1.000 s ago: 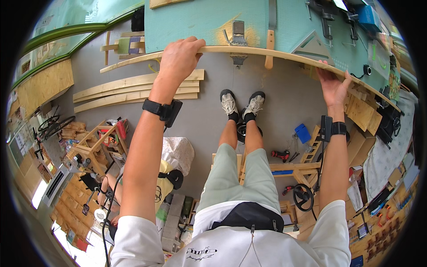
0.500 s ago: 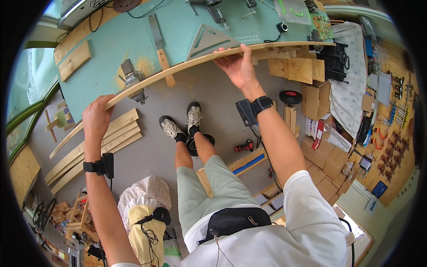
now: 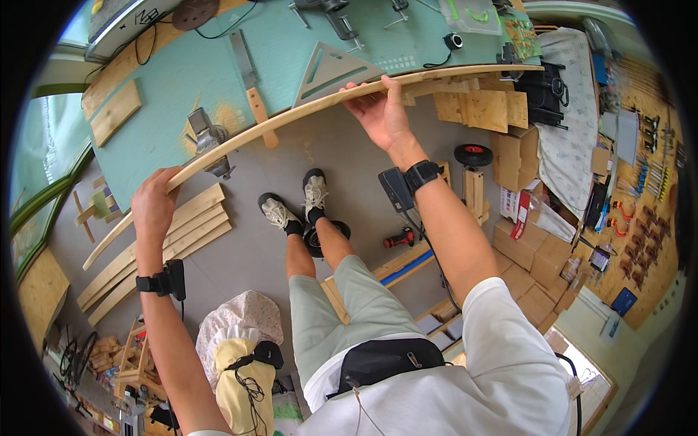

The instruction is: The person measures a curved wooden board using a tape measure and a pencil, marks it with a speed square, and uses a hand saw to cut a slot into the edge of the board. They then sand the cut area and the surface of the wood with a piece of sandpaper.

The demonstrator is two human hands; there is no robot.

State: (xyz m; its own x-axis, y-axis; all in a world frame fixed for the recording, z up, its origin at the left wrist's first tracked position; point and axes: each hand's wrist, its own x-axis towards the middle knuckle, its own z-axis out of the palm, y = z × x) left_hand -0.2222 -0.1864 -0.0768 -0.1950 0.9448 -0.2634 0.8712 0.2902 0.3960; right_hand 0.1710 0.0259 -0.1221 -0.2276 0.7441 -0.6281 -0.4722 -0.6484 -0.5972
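A long, narrow wooden strip (image 3: 291, 114) spans the view along the bench's near edge, bowed by the lens. My left hand (image 3: 154, 203) is closed around it toward its left end, fingers curled over the top. Farther right, my right hand (image 3: 379, 116) grips the strip from below, palm up, with the thumb on the near side. Beneath the strip lie a handsaw with a wooden handle (image 3: 260, 115) and a metal vise (image 3: 209, 138) with sawdust beside it. A grey set square (image 3: 336, 73) rests on the bench close to my right hand.
The green-topped bench (image 3: 167, 80) also carries a board (image 3: 116, 110), clamps (image 3: 342, 22) and a tape measure (image 3: 452, 41). Several planks (image 3: 163, 247) lie on the floor at left. A red drill (image 3: 398, 238), a wheel (image 3: 472, 155) and cardboard boxes (image 3: 516, 160) are at right.
Both hands keep their grip on the strip. My left hand sits slightly lower and farther left in view, and the bench has shifted slightly left and up.
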